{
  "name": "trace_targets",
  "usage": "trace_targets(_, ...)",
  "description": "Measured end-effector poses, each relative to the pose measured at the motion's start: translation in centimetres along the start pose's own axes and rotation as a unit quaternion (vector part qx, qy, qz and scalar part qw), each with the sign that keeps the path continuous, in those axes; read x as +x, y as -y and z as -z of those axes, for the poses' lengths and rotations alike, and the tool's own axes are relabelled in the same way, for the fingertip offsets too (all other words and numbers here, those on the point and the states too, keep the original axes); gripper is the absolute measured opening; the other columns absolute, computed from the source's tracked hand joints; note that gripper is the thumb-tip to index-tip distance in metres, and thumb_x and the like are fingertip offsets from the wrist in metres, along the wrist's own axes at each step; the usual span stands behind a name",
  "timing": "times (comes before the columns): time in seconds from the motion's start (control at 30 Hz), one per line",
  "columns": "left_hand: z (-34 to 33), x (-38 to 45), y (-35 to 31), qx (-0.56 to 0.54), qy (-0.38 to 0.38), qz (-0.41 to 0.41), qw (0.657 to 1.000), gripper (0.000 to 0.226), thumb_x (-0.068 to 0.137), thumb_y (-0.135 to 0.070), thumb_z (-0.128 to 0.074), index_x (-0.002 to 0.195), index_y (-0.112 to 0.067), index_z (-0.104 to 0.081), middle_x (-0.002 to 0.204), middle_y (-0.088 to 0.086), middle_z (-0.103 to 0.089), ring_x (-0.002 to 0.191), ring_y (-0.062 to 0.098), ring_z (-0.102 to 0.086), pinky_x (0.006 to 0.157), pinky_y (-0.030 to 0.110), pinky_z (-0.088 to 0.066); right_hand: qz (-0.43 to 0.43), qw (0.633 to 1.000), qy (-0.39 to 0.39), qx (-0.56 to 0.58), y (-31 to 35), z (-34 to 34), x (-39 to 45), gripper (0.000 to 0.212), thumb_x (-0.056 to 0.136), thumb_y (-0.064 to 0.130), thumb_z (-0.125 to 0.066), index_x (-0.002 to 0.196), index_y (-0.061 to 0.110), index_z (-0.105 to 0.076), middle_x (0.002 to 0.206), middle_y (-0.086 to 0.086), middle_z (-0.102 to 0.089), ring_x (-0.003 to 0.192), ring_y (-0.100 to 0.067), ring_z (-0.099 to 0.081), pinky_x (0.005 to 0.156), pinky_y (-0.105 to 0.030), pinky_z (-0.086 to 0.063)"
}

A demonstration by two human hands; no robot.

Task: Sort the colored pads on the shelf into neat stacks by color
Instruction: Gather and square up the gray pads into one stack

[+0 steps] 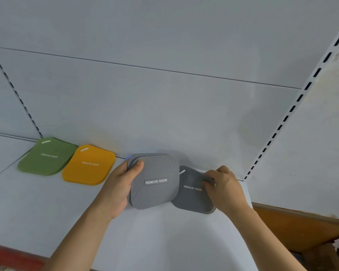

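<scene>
A green stack of pads (47, 156) lies at the back left of the white shelf (37, 208), with an orange stack (88, 165) just right of it. My left hand (118, 189) grips a light grey bunch of pads (155, 180) by its left edge, thumb on top; a sliver of blue shows behind its upper left corner. To the right a darker grey stack (192, 192) lies on the shelf. My right hand (224, 187) holds its right edge, fingers curled over the top pad. All pads read REMOVE ODOR.
The shelf's white back panel (164, 106) rises right behind the pads. A slotted upright (294, 108) marks the right end, another the left. A red shelf lip (12, 257) runs along the front left. Brown wood (294, 223) lies beyond the right end.
</scene>
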State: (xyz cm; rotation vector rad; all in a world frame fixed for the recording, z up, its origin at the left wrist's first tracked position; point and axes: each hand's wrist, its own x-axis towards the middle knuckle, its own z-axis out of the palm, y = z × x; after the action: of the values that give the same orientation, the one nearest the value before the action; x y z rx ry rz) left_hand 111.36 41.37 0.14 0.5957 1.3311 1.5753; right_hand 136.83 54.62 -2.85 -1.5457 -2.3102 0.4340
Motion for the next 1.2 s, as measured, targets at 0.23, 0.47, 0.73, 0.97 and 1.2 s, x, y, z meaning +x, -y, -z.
trace_targets(0.23, 0.7, 0.4, -0.2, -0.028, -0.008, 0.022, 0.999, 0.03, 0.107, -0.028, -0.056, 0.129, -0.016, -0.072, 0.126, 0.011, -0.077, 0.12, 0.033, -0.072, 0.105, 0.053, -0.053, 0.027, 0.983, -0.117, 0.138, 0.8, 6.8, -2.3, 0.027, 0.097, 0.012, -0.06, 0.103, 0.037, -0.068, 0.081, 0.019, -0.07, 0.076, -0.013, -0.063, 0.064, -0.02, -0.047)
trace_targets(0.47, -1.8, 0.6, 0.0, -0.011, 0.024, 0.02, 0.999, 0.029, 0.107, -0.03, -0.057, 0.128, -0.017, -0.073, 0.127, 0.009, -0.077, 0.123, 0.032, -0.07, 0.11, 0.054, -0.051, 0.025, 0.932, -0.06, 0.357, 2.3, 8.6, -4.2, 0.03, 0.1, 0.008, -0.062, 0.099, 0.036, -0.073, 0.088, 0.005, -0.077, 0.082, -0.022, -0.07, 0.077, -0.046, -0.057)
trace_targets(0.73, -4.6, -0.6, 0.4, 0.031, 0.091, 0.039, 0.995, 0.045, 0.113, -0.035, -0.04, 0.124, -0.01, -0.075, 0.118, 0.012, -0.079, 0.112, 0.028, -0.074, 0.09, 0.04, -0.056, 0.053, 0.972, 0.015, 0.23, 4.3, 5.2, -3.9, 0.021, 0.1, 0.022, -0.06, 0.109, 0.041, -0.066, 0.094, 0.028, -0.068, 0.09, 0.001, -0.062, 0.07, -0.011, -0.045)
trace_targets(0.97, -5.1, -1.5, 2.0, 0.108, 0.136, -0.019, 0.985, 0.039, 0.1, -0.05, -0.066, 0.127, -0.024, -0.073, 0.127, 0.006, -0.076, 0.124, 0.027, -0.07, 0.111, 0.058, -0.05, 0.033, 0.973, -0.005, 0.227, 4.0, 2.9, -4.5, 0.014, 0.098, 0.026, -0.064, 0.103, 0.038, -0.067, 0.084, 0.018, -0.071, 0.081, -0.004, -0.063, 0.066, -0.016, -0.047)
trace_targets(1.2, -1.9, -0.5, 0.8, 0.078, 0.041, -0.07, 0.994, 0.027, 0.102, -0.015, -0.066, 0.128, -0.019, -0.072, 0.125, 0.005, -0.077, 0.121, 0.027, -0.071, 0.111, 0.057, -0.05, -0.048, 0.991, -0.035, 0.122, -0.6, 3.4, -1.7, 0.032, 0.099, 0.04, -0.063, 0.129, 0.031, -0.067, 0.118, 0.011, -0.074, 0.107, -0.01, -0.068, 0.095, -0.034, -0.054)
